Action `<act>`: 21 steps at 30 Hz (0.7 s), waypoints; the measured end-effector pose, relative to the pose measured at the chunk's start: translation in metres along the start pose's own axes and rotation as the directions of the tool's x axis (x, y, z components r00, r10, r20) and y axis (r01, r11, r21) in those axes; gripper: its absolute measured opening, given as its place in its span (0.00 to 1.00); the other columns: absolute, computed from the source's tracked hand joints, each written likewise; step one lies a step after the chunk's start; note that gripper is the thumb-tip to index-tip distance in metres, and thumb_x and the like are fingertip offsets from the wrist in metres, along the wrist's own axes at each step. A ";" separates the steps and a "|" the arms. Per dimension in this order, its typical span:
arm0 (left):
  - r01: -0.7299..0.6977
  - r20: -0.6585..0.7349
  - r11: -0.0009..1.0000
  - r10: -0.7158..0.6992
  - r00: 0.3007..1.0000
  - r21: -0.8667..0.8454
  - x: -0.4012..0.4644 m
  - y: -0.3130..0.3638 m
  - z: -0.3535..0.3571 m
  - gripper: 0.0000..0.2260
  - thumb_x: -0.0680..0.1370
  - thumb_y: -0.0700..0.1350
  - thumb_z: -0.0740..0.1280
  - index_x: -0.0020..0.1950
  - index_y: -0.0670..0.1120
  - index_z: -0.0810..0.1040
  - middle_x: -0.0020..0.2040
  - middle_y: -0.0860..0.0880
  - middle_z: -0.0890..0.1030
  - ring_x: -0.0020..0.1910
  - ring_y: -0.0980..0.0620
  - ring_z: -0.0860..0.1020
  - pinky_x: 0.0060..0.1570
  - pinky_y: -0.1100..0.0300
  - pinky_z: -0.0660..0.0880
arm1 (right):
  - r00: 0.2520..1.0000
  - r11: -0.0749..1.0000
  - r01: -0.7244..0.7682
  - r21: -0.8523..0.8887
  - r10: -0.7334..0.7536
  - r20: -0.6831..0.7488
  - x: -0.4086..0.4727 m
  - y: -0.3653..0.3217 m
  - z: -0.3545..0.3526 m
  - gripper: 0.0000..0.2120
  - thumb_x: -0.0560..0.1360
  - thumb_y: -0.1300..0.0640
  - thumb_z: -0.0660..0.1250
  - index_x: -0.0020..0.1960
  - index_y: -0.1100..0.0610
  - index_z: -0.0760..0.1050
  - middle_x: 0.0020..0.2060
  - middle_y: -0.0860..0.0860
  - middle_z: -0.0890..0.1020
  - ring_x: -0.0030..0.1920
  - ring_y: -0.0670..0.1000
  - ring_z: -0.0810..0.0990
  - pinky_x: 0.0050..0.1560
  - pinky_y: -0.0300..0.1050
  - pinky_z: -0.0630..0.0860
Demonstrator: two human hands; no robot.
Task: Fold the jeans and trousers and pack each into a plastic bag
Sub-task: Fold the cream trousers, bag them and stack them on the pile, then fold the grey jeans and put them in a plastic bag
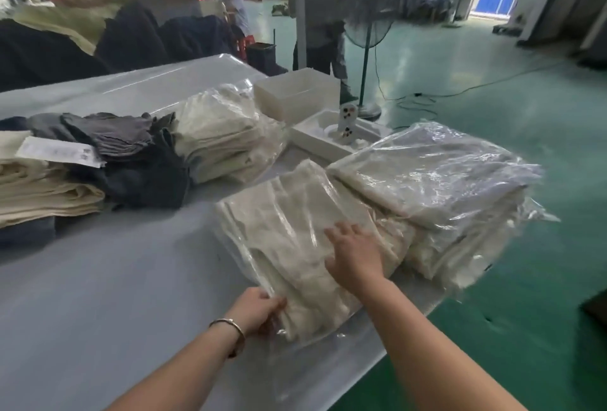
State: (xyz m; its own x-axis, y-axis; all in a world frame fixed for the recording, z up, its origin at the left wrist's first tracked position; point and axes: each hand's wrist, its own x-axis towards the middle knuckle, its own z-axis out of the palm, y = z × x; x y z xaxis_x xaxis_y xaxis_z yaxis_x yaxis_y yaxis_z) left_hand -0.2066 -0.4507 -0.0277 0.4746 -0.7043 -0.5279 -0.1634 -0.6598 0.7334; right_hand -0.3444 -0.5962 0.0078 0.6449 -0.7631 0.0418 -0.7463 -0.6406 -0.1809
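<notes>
We have the folded cream trousers in their clear plastic bag [295,246] lying on the grey table [115,295], under our right hand [356,254] and against our left hand [259,310]. The right fingers lie nearly straight and spread, flat on the bag's top, grasping nothing; we judge this pins the fold and presses air out. The left fingers curl round the bag's open near corner, pinching film and cloth, probably to close the mouth. Beyond the right fingertips sits the stack of bagged cream trousers [437,180], likely where this pack goes.
</notes>
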 end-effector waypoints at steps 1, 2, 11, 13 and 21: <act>0.003 -0.005 1.000 -0.003 1.000 -0.008 -0.001 0.000 -0.003 0.16 0.77 0.42 0.68 0.30 0.44 0.70 0.20 0.50 0.74 0.16 0.57 0.71 0.19 0.67 0.68 | 0.996 1.000 0.007 -0.005 -0.006 0.090 -0.001 -0.004 0.007 0.19 0.74 0.53 0.60 0.64 0.50 0.72 0.64 0.51 0.72 0.66 0.54 0.67 0.71 0.55 0.57; 0.009 0.004 1.000 -0.008 1.000 -0.020 -0.004 0.001 -0.007 0.16 0.77 0.42 0.69 0.30 0.43 0.70 0.21 0.49 0.74 0.16 0.56 0.72 0.18 0.66 0.68 | 0.988 1.000 -0.011 -0.015 0.013 0.151 -0.002 -0.006 0.012 0.17 0.75 0.52 0.58 0.63 0.50 0.73 0.63 0.51 0.73 0.67 0.54 0.68 0.73 0.56 0.53; 0.094 -0.024 0.991 -0.096 0.995 -0.091 -0.045 -0.062 -0.075 0.07 0.79 0.42 0.62 0.41 0.47 0.72 0.33 0.49 0.78 0.24 0.58 0.77 0.22 0.67 0.68 | 0.990 0.986 0.143 0.084 -0.141 -0.026 0.019 -0.099 0.016 0.17 0.74 0.52 0.62 0.62 0.50 0.75 0.61 0.50 0.75 0.62 0.54 0.70 0.63 0.46 0.67; 0.145 -0.109 0.977 -0.163 0.981 -0.158 -0.059 -0.090 -0.104 0.07 0.79 0.41 0.61 0.41 0.46 0.73 0.33 0.48 0.78 0.23 0.58 0.76 0.22 0.67 0.68 | 0.950 0.944 0.311 0.111 -0.312 -0.009 0.013 -0.143 0.028 0.18 0.74 0.52 0.63 0.63 0.49 0.74 0.62 0.48 0.73 0.63 0.52 0.70 0.61 0.43 0.67; 0.216 -0.394 0.905 -0.361 0.845 -0.367 -0.112 -0.192 -0.250 0.08 0.78 0.40 0.63 0.38 0.45 0.74 0.31 0.48 0.78 0.22 0.57 0.75 0.23 0.68 0.67 | 0.768 0.784 0.584 0.210 -0.617 0.171 -0.019 -0.293 0.088 0.19 0.74 0.50 0.61 0.65 0.43 0.71 0.67 0.42 0.67 0.68 0.46 0.64 0.62 0.39 0.64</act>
State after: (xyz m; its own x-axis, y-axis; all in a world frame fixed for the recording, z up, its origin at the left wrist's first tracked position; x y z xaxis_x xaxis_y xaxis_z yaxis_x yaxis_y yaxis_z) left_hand -0.0126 -0.1795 -0.0025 0.8007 -0.2540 -0.5426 0.2722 -0.6526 0.7071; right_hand -0.1238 -0.3864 -0.0270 0.9841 -0.1760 -0.0245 -0.1744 -0.9300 -0.3234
